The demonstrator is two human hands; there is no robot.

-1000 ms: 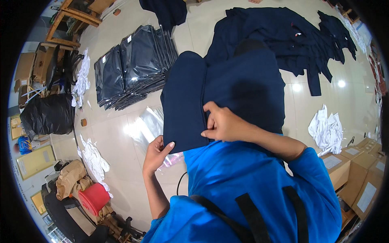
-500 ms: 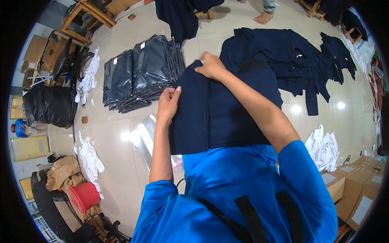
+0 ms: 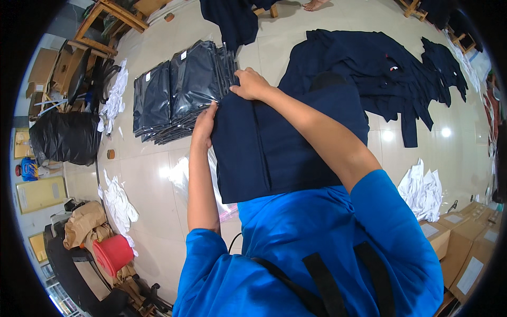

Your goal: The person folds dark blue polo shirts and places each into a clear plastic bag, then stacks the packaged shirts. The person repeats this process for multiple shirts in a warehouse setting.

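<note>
A navy blue garment (image 3: pixel 306 142) lies over my lap, with a folded panel along its left side. My left hand (image 3: pixel 203 127) grips the panel's left edge near its far corner, the thumb pointing away from me and the other fingers mostly hidden. Across the cloth reaches my right arm, and my right hand (image 3: pixel 250 84) pinches the garment's far left edge. Just beyond the hands stand two stacks of dark garments in clear plastic (image 3: pixel 196 74). Clear plastic bags (image 3: pixel 182 177) lie beside my left forearm, partly covered by it.
Loose navy garments (image 3: pixel 343 53) spread over the floor ahead and right. White cloth scraps (image 3: pixel 421 190) lie at the right, others (image 3: pixel 119 203) at the left. Cardboard boxes (image 3: pixel 470 253) and a red bucket (image 3: pixel 112 255) flank me. Another person's foot (image 3: pixel 315 5) shows at the far edge.
Both hands have shifted left, carrying the garment's folded left side with them. My left hand has moved slightly farther away from me. The other person's foot has moved toward the top edge.
</note>
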